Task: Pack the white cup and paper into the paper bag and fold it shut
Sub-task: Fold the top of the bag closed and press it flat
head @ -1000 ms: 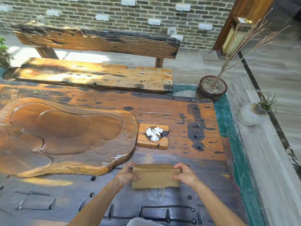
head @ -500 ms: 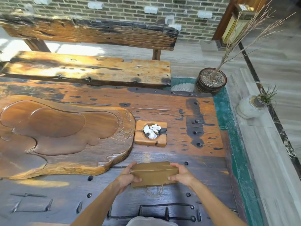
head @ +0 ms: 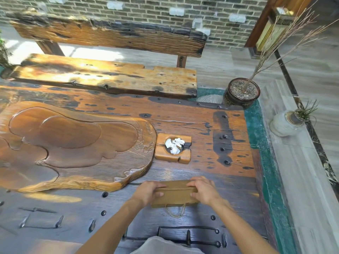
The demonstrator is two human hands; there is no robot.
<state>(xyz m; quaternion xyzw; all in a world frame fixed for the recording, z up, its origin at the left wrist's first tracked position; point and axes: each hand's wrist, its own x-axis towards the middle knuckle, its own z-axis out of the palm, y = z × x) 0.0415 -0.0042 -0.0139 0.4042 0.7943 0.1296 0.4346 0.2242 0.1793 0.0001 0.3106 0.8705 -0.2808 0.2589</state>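
Observation:
A brown paper bag (head: pixel 175 196) lies flat on the dark wooden table (head: pixel 229 195) near its front edge, its top part folded over toward me and its string handles trailing out below. My left hand (head: pixel 148 192) grips the bag's left end, thumb on top. My right hand (head: pixel 202 190) presses on the bag's right end, fingers over the fold. No white cup or loose paper shows outside the bag. What the bag contains is hidden.
A carved wooden tea tray (head: pixel 73 149) fills the table's left half. A small wooden ashtray (head: pixel 173 148) with crumpled white scraps sits just beyond the bag. A bench (head: pixel 110 77) stands behind the table; a dark pot (head: pixel 240 93) and white vase (head: pixel 286 123) stand to the right.
The bag's upper part has been folded down toward me, so the bag looks shorter. Both hands have shifted inward over the fold. The camera has tilted slightly.

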